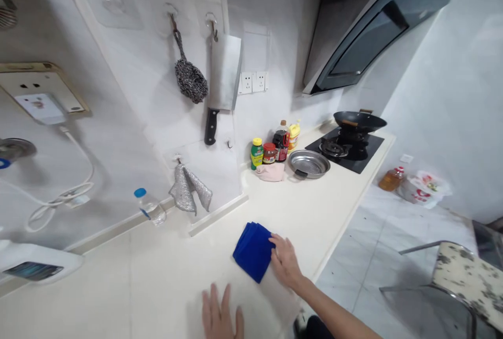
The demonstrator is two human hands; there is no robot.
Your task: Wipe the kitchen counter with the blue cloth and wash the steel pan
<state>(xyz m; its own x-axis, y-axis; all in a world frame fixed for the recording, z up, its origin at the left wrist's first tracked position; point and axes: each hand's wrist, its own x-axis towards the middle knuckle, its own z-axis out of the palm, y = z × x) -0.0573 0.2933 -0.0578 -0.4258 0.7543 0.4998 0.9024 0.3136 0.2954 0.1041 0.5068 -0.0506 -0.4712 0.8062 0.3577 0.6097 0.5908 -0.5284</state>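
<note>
A folded blue cloth (252,250) lies on the cream countertop (157,281) near its front edge. My right hand (285,262) rests on the cloth's right side, fingers stretched out and pressing on its edge. My left hand (220,315) lies flat on the counter just below and left of the cloth, fingers spread, holding nothing. Part of the left hand is cut off by the bottom of the view.
On the wall hang a cleaver (222,85), a metal scourer (190,79) and a grey rag (188,188). A water bottle (150,207), sauce jars (275,145), a steel pan (308,164), and a wok (359,120) on the hob stand further along. A chair (459,281) stands at right.
</note>
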